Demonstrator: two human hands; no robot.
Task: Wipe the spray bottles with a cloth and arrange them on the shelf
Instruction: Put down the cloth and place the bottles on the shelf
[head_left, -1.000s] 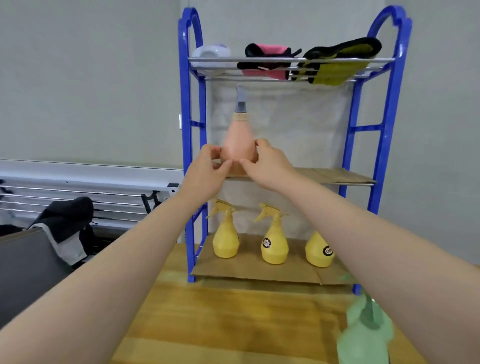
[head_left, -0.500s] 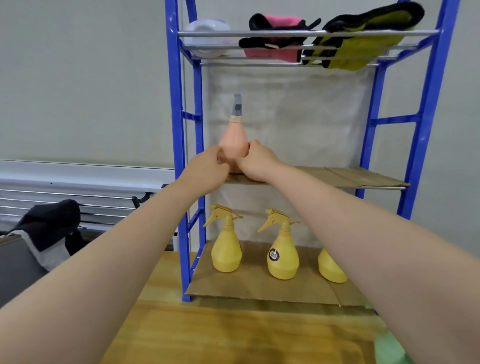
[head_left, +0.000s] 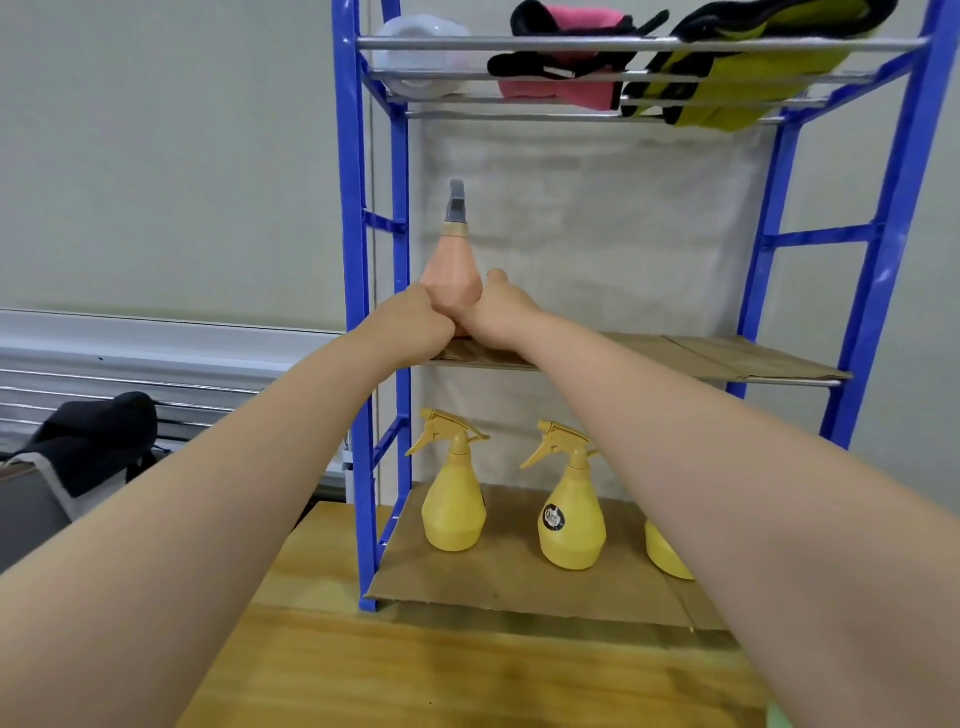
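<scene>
Right now the left hand (head_left: 415, 325) and the right hand (head_left: 501, 312) both grip the low, fat part of the pink spray bottle (head_left: 453, 270). Their fingers curl round it from each side and touch in front. It stands straight up at the left end of the middle shelf (head_left: 727, 364), its long side pointing up, its grey nozzle (head_left: 456, 200) on top. Both hands are just as near. I think letting go comes next. It looks smooth, hard and cone-shaped. That shelf is brown cardboard in a shiny blue frame (head_left: 353, 260). Below, three yellow bottles (head_left: 571, 525) stand in a row. Soft gloves (head_left: 561, 62) lie on the top rack.
</scene>
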